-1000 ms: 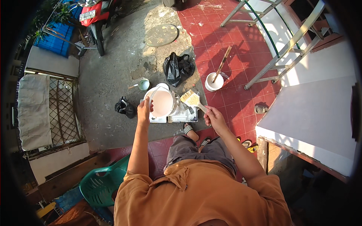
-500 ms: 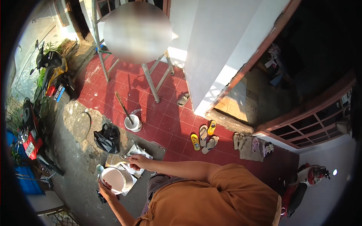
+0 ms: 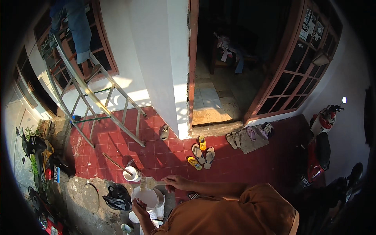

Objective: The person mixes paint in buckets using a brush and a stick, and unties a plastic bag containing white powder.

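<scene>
My right hand (image 3: 175, 183) is closed around the handle of a wide flat paintbrush (image 3: 149, 183). The brush head lies over the far rim of a white bucket (image 3: 160, 199), which holds pale pinkish-white paint (image 3: 145, 197). At the bucket's near left side my left hand (image 3: 139, 208) grips the rim, its fingers partly hidden. A white round lid (image 3: 134, 217) lies beside the bucket, and a small pale cup-like thing (image 3: 126, 228) sits nearer to me. Just beyond stands a smaller white pail (image 3: 132, 174) with a wooden stick (image 3: 114, 161) leaning out.
A person in jeans (image 3: 79, 33) stands on a metal stepladder (image 3: 92, 96) at the far left. A black plastic bag (image 3: 117, 197) lies left of the bucket. Sandals (image 3: 201, 154) are by the doorway (image 3: 219, 129). Motorbikes stand left (image 3: 39, 150) and right (image 3: 319, 152).
My view has tilted up and shifted, showing the doorway and ladder more fully. My right hand now holds the wide brush over the bucket; the spoon-like tool by my left hand no longer shows there.
</scene>
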A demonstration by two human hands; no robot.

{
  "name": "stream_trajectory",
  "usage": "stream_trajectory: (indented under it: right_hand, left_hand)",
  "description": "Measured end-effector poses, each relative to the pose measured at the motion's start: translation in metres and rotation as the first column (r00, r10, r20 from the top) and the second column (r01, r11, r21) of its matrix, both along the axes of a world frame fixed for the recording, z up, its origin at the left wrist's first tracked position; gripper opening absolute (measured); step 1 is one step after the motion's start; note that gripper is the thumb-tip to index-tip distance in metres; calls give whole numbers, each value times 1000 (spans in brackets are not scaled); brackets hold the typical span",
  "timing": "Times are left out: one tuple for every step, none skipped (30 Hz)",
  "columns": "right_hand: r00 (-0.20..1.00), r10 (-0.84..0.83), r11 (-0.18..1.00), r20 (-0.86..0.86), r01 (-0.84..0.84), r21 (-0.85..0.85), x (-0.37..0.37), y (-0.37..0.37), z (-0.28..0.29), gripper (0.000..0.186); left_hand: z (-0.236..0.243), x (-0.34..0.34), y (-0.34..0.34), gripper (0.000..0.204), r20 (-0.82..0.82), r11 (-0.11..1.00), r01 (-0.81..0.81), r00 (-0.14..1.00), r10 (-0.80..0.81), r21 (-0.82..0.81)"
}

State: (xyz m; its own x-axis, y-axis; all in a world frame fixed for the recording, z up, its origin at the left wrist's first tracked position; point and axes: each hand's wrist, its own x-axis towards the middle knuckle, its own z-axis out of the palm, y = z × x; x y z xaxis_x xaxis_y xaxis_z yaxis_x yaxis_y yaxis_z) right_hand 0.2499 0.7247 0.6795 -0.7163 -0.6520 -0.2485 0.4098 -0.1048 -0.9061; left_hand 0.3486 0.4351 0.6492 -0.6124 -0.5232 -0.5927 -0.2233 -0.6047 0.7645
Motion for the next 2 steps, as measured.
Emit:
stream_trajectory:
  right_hand:
    - [998, -64, 998, -28, 64, -4, 2, 11, 0, 43]
    - [996, -81, 997, -31, 81, 1, 4, 12, -1, 43]
  left_hand:
    - [3, -14, 10, 29, -13, 998, 61, 998, -60, 27]
    - [4, -24, 24, 27, -25, 995, 91, 996, -91, 41]
